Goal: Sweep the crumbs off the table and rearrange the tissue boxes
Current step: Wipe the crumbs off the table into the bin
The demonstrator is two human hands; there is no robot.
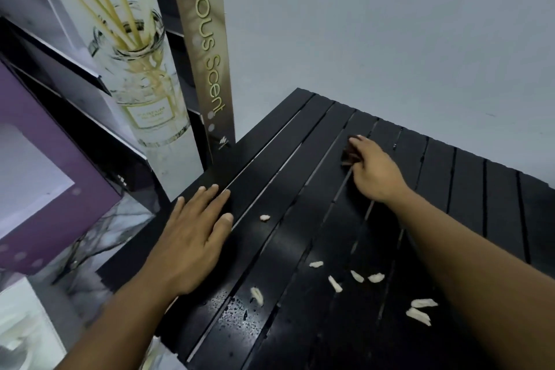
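Several white crumbs (335,283) lie scattered over the near half of the black slatted table (480,189), and one lone crumb (265,217) lies close to my left hand. My left hand (195,237) rests flat on the table's left edge with its fingers straight. My right hand (374,171) reaches to the far middle of the table, where its fingers pinch a small dark brown object (348,156); I cannot make out what that object is. A tall tissue box (141,69) printed with a reed diffuser stands at the table's left side. A purple tissue box (45,174) leans beside it.
A beige box side (207,54) reading "Scent" stands upright against the table's far left corner. Marble-patterned packaging (99,237) and a pale box (30,324) fill the lower left. A plain grey floor (390,24) lies beyond the table. Small water droplets (237,312) speckle the near slats.
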